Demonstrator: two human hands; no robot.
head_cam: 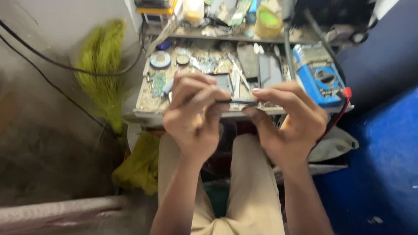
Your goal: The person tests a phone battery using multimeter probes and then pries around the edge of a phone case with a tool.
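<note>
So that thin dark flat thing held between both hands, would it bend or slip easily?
The thin dark piece looks stiff: it spans straight between the left hand and right hand. Probably light, since fingertips alone pinch it. Its narrow edges may slip.

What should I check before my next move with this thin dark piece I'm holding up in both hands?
1. Left hand grips the thin dark piece: ok.
2. Right hand pinches its other end: ok.
3. Piece held level above the lap, off the workbench: ok.
4. Piece intact, not bent: cannot tell, blurred.
5. Blue multimeter sits at the bench's right edge, red lead hanging off: not ok.
6. Bench crowded with parts; free set-down spot: cannot tell.
</note>
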